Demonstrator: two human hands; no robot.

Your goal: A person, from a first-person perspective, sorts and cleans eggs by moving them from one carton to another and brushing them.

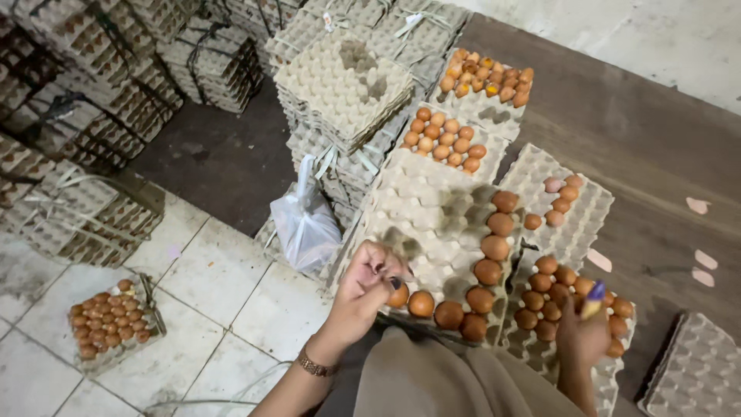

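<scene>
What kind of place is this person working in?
Probably an egg sorting or packing storeroom: tied stacks of egg trays line the floor, brown eggs fill a grey pulp tray, and the left hand sets down another.

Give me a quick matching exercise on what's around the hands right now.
Things:
1. white plastic bag
2. left hand
3. right hand
4. full egg tray

Places or states:
A. on the tiled floor, far left
B. holds a brown egg over the big tray
C. tied, leaning against stacked trays
D. over the tray of eggs at right

Pairs: 1-C, 2-B, 3-D, 4-A
</scene>
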